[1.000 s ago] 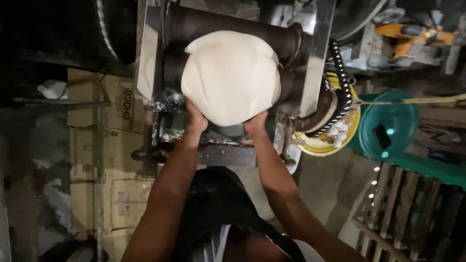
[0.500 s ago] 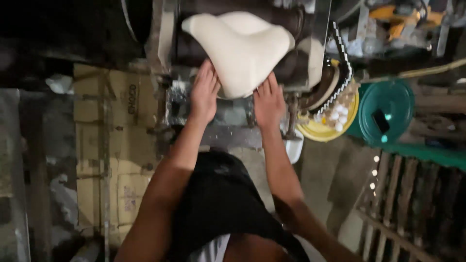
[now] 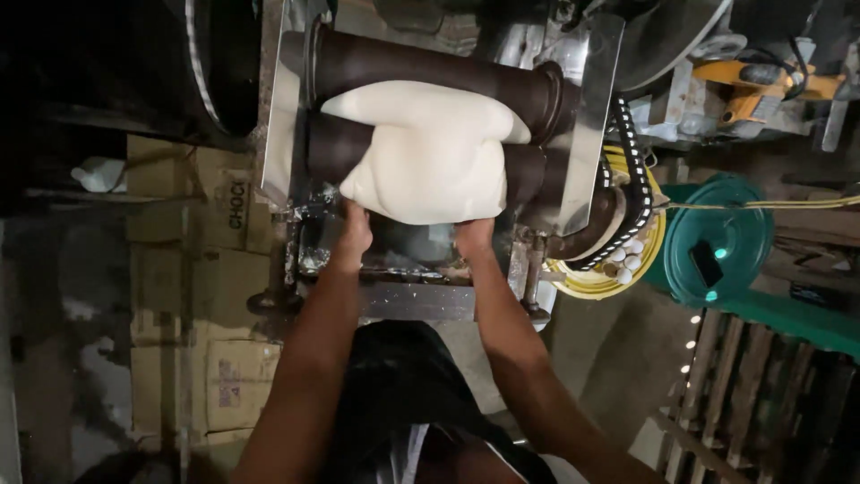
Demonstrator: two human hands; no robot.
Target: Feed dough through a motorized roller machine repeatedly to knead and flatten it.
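Head view: looking down along both bare forearms to a roller machine.
Dough: a pale, thick sheet of dough (image 3: 428, 152) is hanging over the front roller (image 3: 537, 170), its upper edge lying against the back roller (image 3: 403, 64), its lower edge drooping toward the hands.
Left hand: the left hand (image 3: 353, 235) is pressing up under the dough's lower left edge, fingers spread open against it; fingertips are hiding beneath the sheet.
Right hand: the right hand (image 3: 472, 238) is supporting the lower right edge the same way, open and touching, not clenched around anything.
Rollers: two dark brown cylinders are sitting one behind the other between shiny metal side plates (image 3: 587, 116).
Drive: a black toothed belt (image 3: 634, 179) is running down the machine's right side.
Surroundings: a yellow basin (image 3: 618, 269) holding small white balls is sitting just right of the machine, with a teal lid (image 3: 730, 237) beside it; flattened cardboard boxes (image 3: 202, 269) are lying on the floor to the left.
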